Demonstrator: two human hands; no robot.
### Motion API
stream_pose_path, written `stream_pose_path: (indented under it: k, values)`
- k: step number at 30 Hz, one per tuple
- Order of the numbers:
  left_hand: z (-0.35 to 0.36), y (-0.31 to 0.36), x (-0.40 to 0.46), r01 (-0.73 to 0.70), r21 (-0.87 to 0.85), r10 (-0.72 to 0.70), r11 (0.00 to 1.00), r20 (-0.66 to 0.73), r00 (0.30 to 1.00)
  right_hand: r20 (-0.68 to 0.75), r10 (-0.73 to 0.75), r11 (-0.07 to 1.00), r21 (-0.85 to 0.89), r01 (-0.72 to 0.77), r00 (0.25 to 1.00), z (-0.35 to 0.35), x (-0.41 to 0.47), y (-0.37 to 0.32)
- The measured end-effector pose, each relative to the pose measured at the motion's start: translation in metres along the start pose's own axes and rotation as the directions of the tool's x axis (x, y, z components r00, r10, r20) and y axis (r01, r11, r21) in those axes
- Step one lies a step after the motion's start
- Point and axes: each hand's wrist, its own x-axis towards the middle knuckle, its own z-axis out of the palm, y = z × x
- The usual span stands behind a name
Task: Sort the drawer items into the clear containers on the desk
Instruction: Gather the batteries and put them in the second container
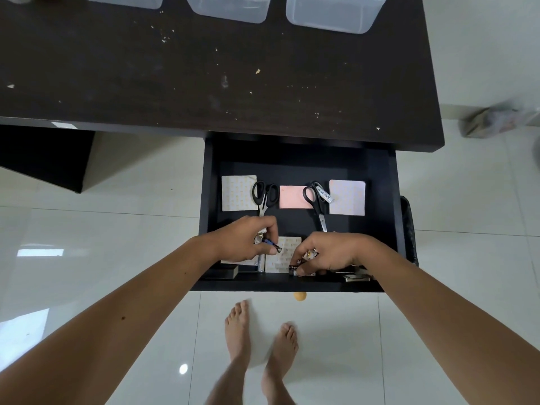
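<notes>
Left hand: the left hand is low in the open drawer, fingers curled around a few small cylinders that look like batteries; one blue-and-metal end pokes out past the fingertips toward the right.
Right hand: the right hand is closed too, with something small and shiny tucked in the fist, and its fingertips pinch a dark battery lying against the drawer's front edge.
Long axis: that dark battery lies roughly left to right, along the front wall, so the pinch comes from above and across it.
Nearer hand: the right hand is on it; the left is just beside, over a patterned notepad.
Still in drawer: two black-handled scissors, blades pointing toward the person; a pink pad between them; patterned pads at either side; metal bits by the front right corner, too hidden to name.
Destination: three clear containers stand at the far edge of the desk, well beyond the drawer, straight ahead and up from both hands.
Judgement: both fists look nearly full, so the coming move is probably a lift and a long forward reach; a battery could slip from either crowded hold.
</notes>
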Motion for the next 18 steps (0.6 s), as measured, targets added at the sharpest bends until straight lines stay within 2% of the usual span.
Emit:
stream_pose_path:
  k: [5,8,12,16,18]
  values:
    - [0.001,0.001,0.000,-0.054,0.023,0.053,0.998,0.034,0.998,-0.052,0.025,0.998,-0.061,-0.028,0.998,0.002,-0.008,-0.001]
    - [0.002,0.003,-0.001,-0.039,0.037,0.037,0.999,0.034,0.999,-0.087,-0.005,0.999,0.046,0.009,0.996,0.001,-0.011,0.002]
    - [0.001,0.006,-0.002,-0.020,-0.029,0.020,0.999,0.023,1.000,-0.138,-0.065,0.964,0.246,0.097,0.988,-0.004,-0.021,0.008]
    - [0.000,0.009,-0.003,-0.011,-0.033,0.012,0.999,0.033,0.999,-0.179,-0.044,0.904,0.412,0.116,0.983,-0.009,-0.030,0.019]
    - [0.000,0.011,-0.003,0.002,-0.030,-0.001,1.000,0.040,0.999,-0.180,-0.047,0.890,0.439,0.123,0.983,-0.008,-0.032,0.024]
